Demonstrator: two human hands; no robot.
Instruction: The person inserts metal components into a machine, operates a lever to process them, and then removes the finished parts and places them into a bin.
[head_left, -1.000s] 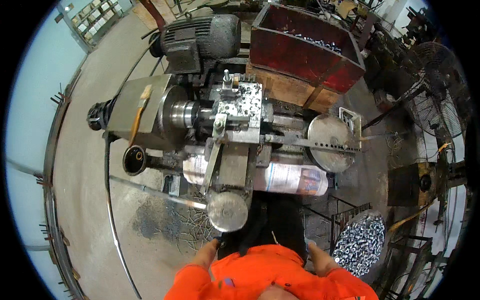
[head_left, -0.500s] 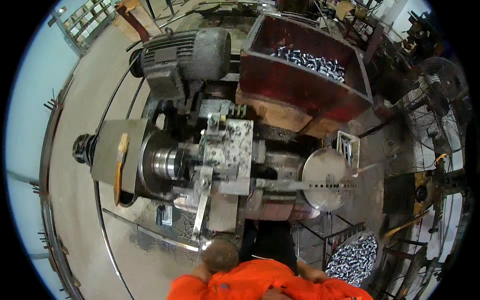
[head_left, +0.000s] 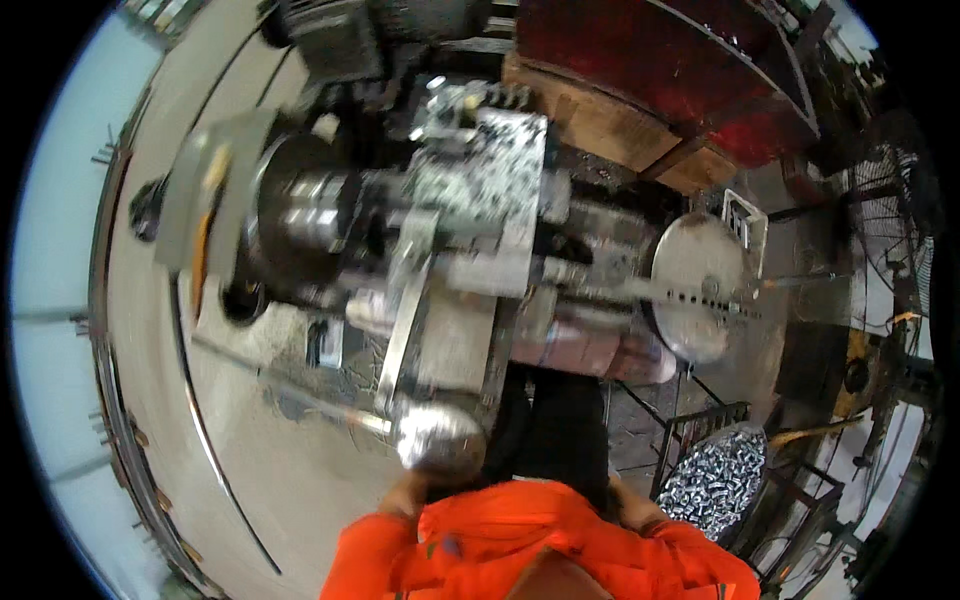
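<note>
Low in the view, my left hand [head_left: 405,494] is beside a rounded, shiny metal piece [head_left: 440,441] in front of the machine. Its fingers are hidden, so whether it grips the piece does not show. My right hand [head_left: 634,506] hangs beside my dark trousers, left of a basket heaped with small metal parts [head_left: 712,485]; its fingers cannot be made out. Ahead stands a lathe-like machine with a shiny round chuck [head_left: 315,212], a chip-covered slide plate [head_left: 480,175] and a flat metal lever [head_left: 402,330]. Motion blurs much of this.
A wooden-handled brush [head_left: 205,235] lies on the cover plate [head_left: 240,190] at the left. Right of the machine is a round metal disc [head_left: 700,270]. A big red bin [head_left: 640,75] stands at the back on a wooden base. Long rods [head_left: 215,450] cross the floor.
The whole view has tilted down, so the machine and red bin sit higher in the picture and further right. The rounded metal piece looks brighter. Both hands stay low by my body.
</note>
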